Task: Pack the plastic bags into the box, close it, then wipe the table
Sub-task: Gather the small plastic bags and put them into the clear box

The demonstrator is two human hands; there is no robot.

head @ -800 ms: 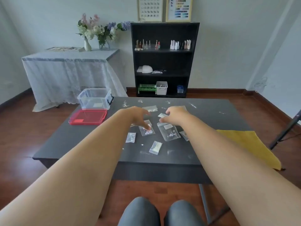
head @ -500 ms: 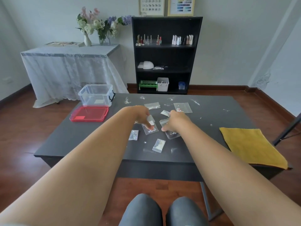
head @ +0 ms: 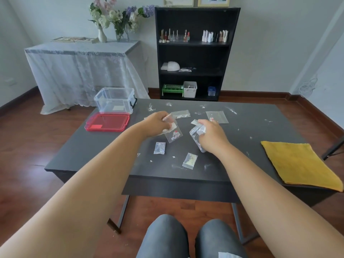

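A dark table (head: 260, 127) stands on a red-brown wood floor (head: 28, 146) in a pale-walled room. Far behind it are a black shelf (head: 197, 53) holding small bottles and bins, and a side table draped in white lace (head: 80, 71) with flowers (head: 119, 15) on top. A yellow cloth (head: 299, 162) lies flat at the table's right edge, overhanging the near corner. Small clear bags and pale scraps are scattered across the middle of the table: one bag (head: 159, 148) near the left forearm, another (head: 189, 160) nearer still, two more (head: 216, 117) farther off.

The left hand (head: 158, 125) is closed on a few bags; how many is hard to make out. The right hand (head: 212, 135) grips a crumpled bag (head: 196, 134), partly hidden by its fingers.

At the far left, a clear box (head: 115, 100) stands open, holding only a pale label. Its red lid (head: 107, 121) lies flat just in front.
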